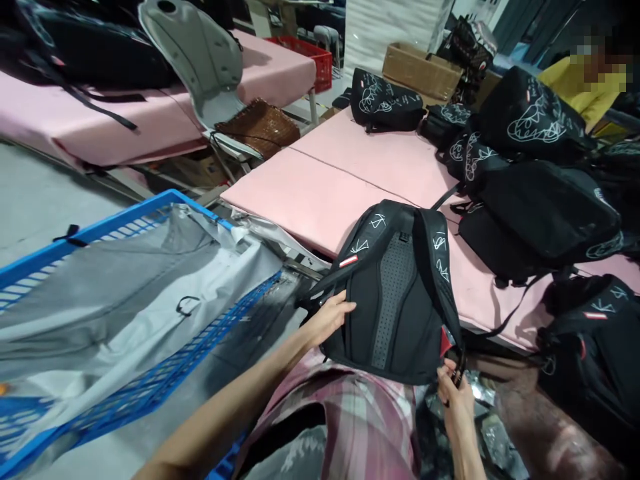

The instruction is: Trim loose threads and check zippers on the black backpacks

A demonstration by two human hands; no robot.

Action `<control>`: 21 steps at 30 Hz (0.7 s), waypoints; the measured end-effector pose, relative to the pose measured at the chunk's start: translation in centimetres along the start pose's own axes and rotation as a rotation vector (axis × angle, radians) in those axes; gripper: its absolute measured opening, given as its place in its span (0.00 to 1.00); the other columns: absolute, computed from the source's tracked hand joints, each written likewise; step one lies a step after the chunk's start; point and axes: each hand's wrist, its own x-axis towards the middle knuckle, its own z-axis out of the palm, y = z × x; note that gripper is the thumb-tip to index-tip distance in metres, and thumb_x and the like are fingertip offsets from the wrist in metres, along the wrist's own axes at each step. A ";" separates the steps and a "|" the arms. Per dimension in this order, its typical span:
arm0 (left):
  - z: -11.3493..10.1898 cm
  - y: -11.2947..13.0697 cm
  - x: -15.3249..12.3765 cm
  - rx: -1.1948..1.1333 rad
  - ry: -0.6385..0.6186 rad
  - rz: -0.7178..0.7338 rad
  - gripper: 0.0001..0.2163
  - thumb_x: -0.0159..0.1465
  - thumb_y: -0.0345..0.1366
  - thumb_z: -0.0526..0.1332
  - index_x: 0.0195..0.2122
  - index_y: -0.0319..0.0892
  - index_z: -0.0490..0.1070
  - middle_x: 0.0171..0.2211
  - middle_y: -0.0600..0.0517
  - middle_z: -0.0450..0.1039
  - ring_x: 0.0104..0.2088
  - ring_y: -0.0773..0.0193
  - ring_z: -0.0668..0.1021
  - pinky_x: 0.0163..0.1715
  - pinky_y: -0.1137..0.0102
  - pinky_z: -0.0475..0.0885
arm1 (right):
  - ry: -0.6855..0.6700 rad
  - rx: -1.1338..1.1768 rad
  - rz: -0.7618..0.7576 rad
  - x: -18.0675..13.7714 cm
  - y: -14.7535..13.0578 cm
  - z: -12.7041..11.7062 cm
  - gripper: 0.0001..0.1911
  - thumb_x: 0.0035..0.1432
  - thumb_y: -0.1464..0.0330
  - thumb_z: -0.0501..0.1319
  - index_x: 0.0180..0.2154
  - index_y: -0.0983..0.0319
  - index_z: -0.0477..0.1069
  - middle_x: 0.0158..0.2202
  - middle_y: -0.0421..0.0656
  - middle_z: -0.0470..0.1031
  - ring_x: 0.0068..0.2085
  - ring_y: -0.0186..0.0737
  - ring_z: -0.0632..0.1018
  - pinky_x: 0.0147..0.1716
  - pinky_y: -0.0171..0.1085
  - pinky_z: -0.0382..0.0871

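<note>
A black backpack (393,300) leans against the near edge of the pink table, its padded back panel and shoulder straps facing me. White scribbled markings and a small red-and-white label show on the straps. My left hand (333,317) holds the pack's left side, fingertips on the back panel and the rest of the grip partly hidden. At the lower right corner, beside a red tab (447,340), my right hand (455,383) is closed around a black strap end. A dark buckle-like piece shows at its fingers, too small to make out clearly.
More black backpacks (540,213) crowd the right side of the pink table (320,193). To my left stands a blue plastic crate (173,195) lined with grey cloth. Behind are a grey chair (200,60), a cardboard box (423,70) and a person in yellow (575,87).
</note>
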 end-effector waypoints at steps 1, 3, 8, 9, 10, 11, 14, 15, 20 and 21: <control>-0.5 0.3 -0.1 0.167 0.024 0.004 0.16 0.57 0.36 0.58 0.47 0.41 0.68 0.39 0.47 0.75 0.42 0.57 0.76 0.46 0.61 0.68 | 0.059 -0.076 -0.035 -0.1 -0.6 -0.4 0.24 0.41 0.55 0.65 0.38 0.62 0.69 0.27 0.38 0.69 0.20 0.31 0.66 0.17 0.32 0.58; -1.6 1.0 0.0 0.526 0.097 0.077 0.13 0.58 0.35 0.56 0.43 0.40 0.71 0.37 0.46 0.75 0.40 0.57 0.76 0.46 0.60 0.68 | 0.164 -0.237 -0.137 -0.4 -2.2 -0.9 0.24 0.44 0.53 0.63 0.39 0.63 0.69 0.31 0.42 0.72 0.29 0.39 0.73 0.26 0.35 0.66; -4.6 4.1 3.0 1.008 0.228 0.421 0.21 0.58 0.26 0.49 0.52 0.37 0.66 0.53 0.43 0.66 0.54 0.55 0.67 0.56 0.60 0.59 | 0.033 -0.589 -0.295 -1.1 -7.1 1.6 0.27 0.51 0.51 0.57 0.48 0.61 0.67 0.37 0.46 0.74 0.36 0.44 0.75 0.37 0.40 0.67; -5.3 4.8 3.9 1.029 0.248 0.461 0.23 0.57 0.25 0.48 0.55 0.36 0.64 0.55 0.44 0.64 0.56 0.56 0.65 0.57 0.60 0.58 | -0.029 -0.640 -0.319 -1.3 -7.7 2.8 0.28 0.52 0.51 0.57 0.50 0.61 0.65 0.39 0.46 0.75 0.38 0.45 0.75 0.38 0.41 0.67; -5.9 5.3 4.6 1.047 0.256 0.488 0.24 0.57 0.24 0.48 0.56 0.37 0.62 0.55 0.44 0.63 0.56 0.56 0.65 0.57 0.60 0.58 | -0.085 -0.679 -0.345 -1.4 -8.0 4.0 0.28 0.53 0.52 0.56 0.51 0.60 0.64 0.42 0.47 0.74 0.40 0.46 0.75 0.40 0.41 0.67; -6.6 5.7 5.2 1.074 0.240 0.505 0.24 0.57 0.24 0.47 0.56 0.38 0.62 0.54 0.45 0.64 0.55 0.57 0.65 0.56 0.60 0.59 | -0.131 -0.705 -0.372 -1.5 -8.3 5.2 0.27 0.54 0.52 0.55 0.52 0.60 0.63 0.44 0.48 0.74 0.43 0.47 0.75 0.42 0.42 0.66; -7.7 5.9 6.0 1.202 0.104 0.509 0.25 0.58 0.23 0.46 0.54 0.44 0.65 0.49 0.48 0.65 0.49 0.59 0.67 0.52 0.63 0.62 | -0.198 -0.739 -0.423 -1.7 -8.5 8.4 0.23 0.57 0.54 0.51 0.48 0.61 0.65 0.46 0.50 0.74 0.45 0.47 0.75 0.42 0.42 0.67; -7.7 5.8 6.0 1.239 0.077 0.501 0.25 0.58 0.22 0.46 0.55 0.46 0.65 0.47 0.49 0.65 0.48 0.60 0.67 0.50 0.64 0.63 | -0.214 -0.744 -0.433 -1.7 -8.6 9.3 0.22 0.58 0.55 0.51 0.47 0.61 0.66 0.44 0.49 0.75 0.43 0.46 0.76 0.41 0.41 0.68; -6.8 5.4 6.2 1.380 0.133 0.462 0.31 0.57 0.20 0.47 0.60 0.51 0.57 0.42 0.48 0.65 0.41 0.59 0.65 0.43 0.63 0.64 | -0.323 -0.747 -0.556 -1.0 -10.1 13.2 0.18 0.58 0.57 0.53 0.43 0.60 0.70 0.40 0.45 0.76 0.38 0.42 0.77 0.37 0.37 0.68; -6.6 5.6 6.3 1.400 0.126 0.464 0.31 0.55 0.19 0.47 0.57 0.52 0.61 0.41 0.48 0.65 0.41 0.58 0.65 0.42 0.63 0.63 | -0.332 -0.753 -0.582 -0.7 -10.5 13.9 0.17 0.58 0.58 0.53 0.43 0.60 0.71 0.40 0.45 0.76 0.38 0.41 0.77 0.37 0.36 0.68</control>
